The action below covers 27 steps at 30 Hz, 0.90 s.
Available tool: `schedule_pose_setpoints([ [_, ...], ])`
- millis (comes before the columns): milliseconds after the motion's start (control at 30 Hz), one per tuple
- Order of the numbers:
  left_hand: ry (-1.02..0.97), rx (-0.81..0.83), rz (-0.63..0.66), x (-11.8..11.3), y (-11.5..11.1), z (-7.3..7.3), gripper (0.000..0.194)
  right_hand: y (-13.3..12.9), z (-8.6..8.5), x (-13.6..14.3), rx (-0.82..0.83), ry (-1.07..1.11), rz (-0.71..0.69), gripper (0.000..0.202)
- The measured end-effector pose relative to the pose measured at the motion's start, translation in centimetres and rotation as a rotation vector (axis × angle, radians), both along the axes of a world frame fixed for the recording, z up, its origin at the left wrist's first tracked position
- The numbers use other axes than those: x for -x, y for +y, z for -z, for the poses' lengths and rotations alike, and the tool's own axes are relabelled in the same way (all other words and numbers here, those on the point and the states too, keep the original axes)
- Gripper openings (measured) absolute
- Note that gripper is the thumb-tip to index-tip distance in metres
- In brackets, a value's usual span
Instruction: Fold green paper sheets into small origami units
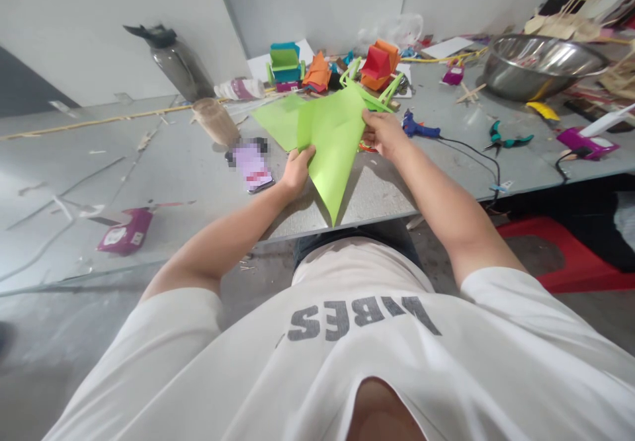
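White shirt (238,361) fabric fills the near view, and beyond it two hands hold a green paper (333,143) above the front of the table (370,193). One corner points down toward the body, the sheet bending a little between the hands (thin paper sags easily, which is probably why both edges are supported). Another green sheet (278,118) lies flat just behind the left hand (297,168). A phone (258,175) and a cup (217,122) sit to the left, while the glue gun (421,127) rests on the right, seemingly parked within easy reach. Farther right are pliers (507,139) and a metal bowl (543,64).

The left hand pinches the left edge, thumb on top, its grip almost closed with only paper between. The right hand (384,133) grips the upper right edge similarly, fingers curled partly out of sight. Both forearms angle inward, elbows spread wide, perhaps to keep the sheet level.
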State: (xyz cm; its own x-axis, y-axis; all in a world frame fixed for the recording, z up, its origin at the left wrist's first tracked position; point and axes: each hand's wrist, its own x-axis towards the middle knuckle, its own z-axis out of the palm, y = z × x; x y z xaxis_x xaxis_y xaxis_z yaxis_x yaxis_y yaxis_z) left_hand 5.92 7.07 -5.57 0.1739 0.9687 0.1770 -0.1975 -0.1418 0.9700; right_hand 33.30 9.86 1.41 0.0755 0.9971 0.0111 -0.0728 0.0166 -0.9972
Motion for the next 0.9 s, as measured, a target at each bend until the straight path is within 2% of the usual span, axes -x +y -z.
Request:
schedule_pose_setpoints([
  [167,-0.033,0.031,-0.068,-0.5,-0.1,0.1,0.061,-0.9,0.5,1.3,0.021,0.074,-0.107,0.024],
  [300,-0.056,0.025,-0.124,-1.2,-0.4,0.1,0.065,-1.6,1.4,3.3,0.010,0.168,-0.229,0.037],
  [400,-0.062,0.015,-0.227,-1.6,-0.7,-0.3,0.061,-2.0,2.3,4.5,0.006,0.179,-0.320,0.050],
  [533,-0.026,0.061,-0.369,-1.8,-0.7,-0.8,0.055,-2.1,3.0,4.7,0.055,0.073,-0.306,0.059],
  [600,0.032,0.078,-0.394,-1.6,-0.5,-1.0,0.058,-1.8,3.1,4.4,0.063,0.030,-0.264,0.061],
  [667,0.128,0.044,-0.384,-0.8,-0.1,-1.2,0.061,-1.4,3.1,4.0,0.073,-0.013,-0.238,0.062],
  [733,0.301,-0.072,-0.383,0.4,0.0,-1.9,0.067,-1.0,3.0,3.4,0.108,-0.075,-0.245,0.065],
  [833,0.735,-0.344,-0.453,2.5,-0.7,-3.6,0.090,-0.7,2.7,2.5,0.172,-0.199,-0.291,0.074],
  [900,0.987,-0.512,-0.397,3.5,-1.7,-4.9,0.095,-0.7,2.4,2.0,0.187,-0.283,-0.356,0.084],
])
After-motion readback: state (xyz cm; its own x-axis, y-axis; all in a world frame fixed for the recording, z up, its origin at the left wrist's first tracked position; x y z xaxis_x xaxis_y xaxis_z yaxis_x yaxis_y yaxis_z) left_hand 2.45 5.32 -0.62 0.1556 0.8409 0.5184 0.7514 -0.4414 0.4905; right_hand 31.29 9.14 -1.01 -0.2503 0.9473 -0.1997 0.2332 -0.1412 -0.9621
